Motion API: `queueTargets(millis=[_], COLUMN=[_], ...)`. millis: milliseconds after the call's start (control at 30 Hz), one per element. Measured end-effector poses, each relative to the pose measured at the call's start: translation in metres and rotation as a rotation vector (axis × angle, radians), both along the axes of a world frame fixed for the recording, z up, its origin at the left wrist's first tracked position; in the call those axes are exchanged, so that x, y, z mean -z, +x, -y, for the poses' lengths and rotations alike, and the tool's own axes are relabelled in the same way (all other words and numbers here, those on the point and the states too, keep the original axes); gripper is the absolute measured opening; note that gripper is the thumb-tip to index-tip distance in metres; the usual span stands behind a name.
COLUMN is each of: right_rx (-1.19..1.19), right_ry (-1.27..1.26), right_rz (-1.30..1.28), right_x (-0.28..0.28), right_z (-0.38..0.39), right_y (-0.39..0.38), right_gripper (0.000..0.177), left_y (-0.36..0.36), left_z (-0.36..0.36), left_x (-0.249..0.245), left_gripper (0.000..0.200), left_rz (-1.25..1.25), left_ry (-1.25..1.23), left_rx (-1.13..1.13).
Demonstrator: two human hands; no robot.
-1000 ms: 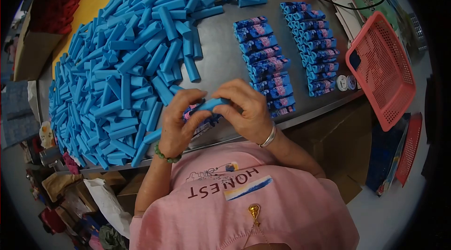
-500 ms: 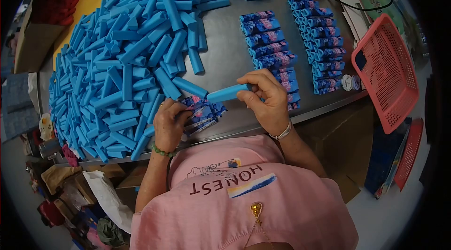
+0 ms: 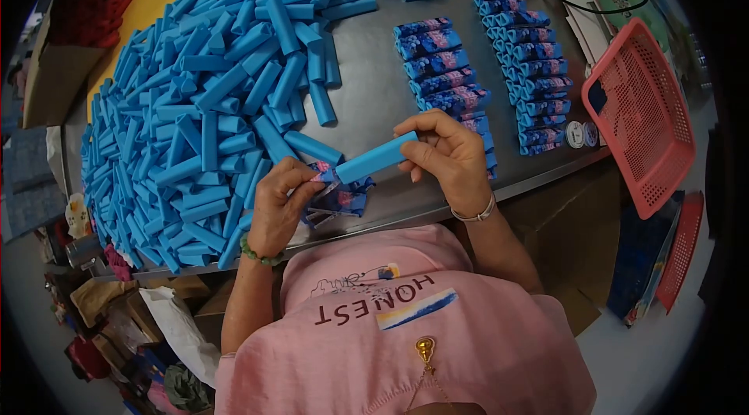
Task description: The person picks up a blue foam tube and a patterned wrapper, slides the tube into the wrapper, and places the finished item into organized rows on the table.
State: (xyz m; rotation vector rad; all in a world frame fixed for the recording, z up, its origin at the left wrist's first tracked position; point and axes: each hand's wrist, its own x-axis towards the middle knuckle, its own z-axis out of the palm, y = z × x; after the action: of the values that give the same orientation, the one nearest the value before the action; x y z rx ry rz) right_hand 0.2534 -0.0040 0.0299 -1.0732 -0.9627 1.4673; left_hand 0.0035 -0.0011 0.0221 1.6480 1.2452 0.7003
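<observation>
Between its thumb and fingers, my right hand (image 3: 449, 157) holds a light blue foam piece (image 3: 377, 158) by its right end. The far end of the piece meets a dark blue and pink printed sleeve (image 3: 323, 173), pinched in my left hand (image 3: 282, 200). Whether the piece has entered the sleeve is too small to tell. Under and beside my left hand lie more flat printed sleeves (image 3: 348, 200) near the table edge. A loose blue piece (image 3: 314, 147) rests just beyond them.
A large heap of blue pieces (image 3: 211, 103) covers the left of the metal table (image 3: 367, 64). Printed-covered pieces (image 3: 441, 64) stand in rows at the right, with more rows (image 3: 542, 68) beyond. A pink basket (image 3: 646, 118), two small round tins (image 3: 575, 134) and a black cable (image 3: 608, 14) are farther right.
My left hand has lifted a printed sleeve off the flat ones. My right hand has tilted the blue piece and brought its end to that sleeve.
</observation>
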Motion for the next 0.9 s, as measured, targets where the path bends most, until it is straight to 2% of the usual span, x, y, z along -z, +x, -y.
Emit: queueTargets(millis=[100,233,333,400,467,500,567,700,900], right_rx=[-0.015,-0.01,-0.039,-0.055,-0.056,-0.055,-0.05,-0.093,0.003], right_ry=[0.005,0.069,0.141,0.198,0.082,0.083,-0.221,-0.231,-0.173], right_rz=[0.118,0.262,0.358,0.416,0.219,0.22,-0.128,-0.163,-0.108], right_x=[0.0,0.004,0.011,0.01,0.004,0.003,0.002,0.009,0.009], right_z=[-0.002,-0.002,0.001,0.002,0.002,0.0,-0.003,-0.002,0.003], right_y=[0.001,-0.002,-0.013,-0.021,-0.026,-0.025,-0.022,-0.026,-0.035], right_gripper=[0.016,0.016,0.016,0.016,0.016,0.016,0.018,0.018,0.017], left_y=[0.004,0.015,0.022,0.027,0.028,0.028,0.028,0.032,0.042], left_z=[-0.002,-0.001,0.001,0.002,0.003,0.003,0.003,0.002,0.003], left_x=[-0.009,-0.013,0.0,0.009,0.006,0.005,0.005,0.005,0.006], left_gripper=[0.01,0.017,0.023,0.026,0.026,0.027,0.027,0.026,0.024], left_rz=[-0.031,-0.076,0.032,0.323,0.387,0.451,0.45,0.474,0.489], left_ry=[0.011,0.077,0.04,-0.115,-0.186,-0.257,-0.22,-0.137,-0.141], left_rx=[0.056,0.022,-0.011,-0.089,-0.127,-0.169,-0.162,-0.158,-0.216])
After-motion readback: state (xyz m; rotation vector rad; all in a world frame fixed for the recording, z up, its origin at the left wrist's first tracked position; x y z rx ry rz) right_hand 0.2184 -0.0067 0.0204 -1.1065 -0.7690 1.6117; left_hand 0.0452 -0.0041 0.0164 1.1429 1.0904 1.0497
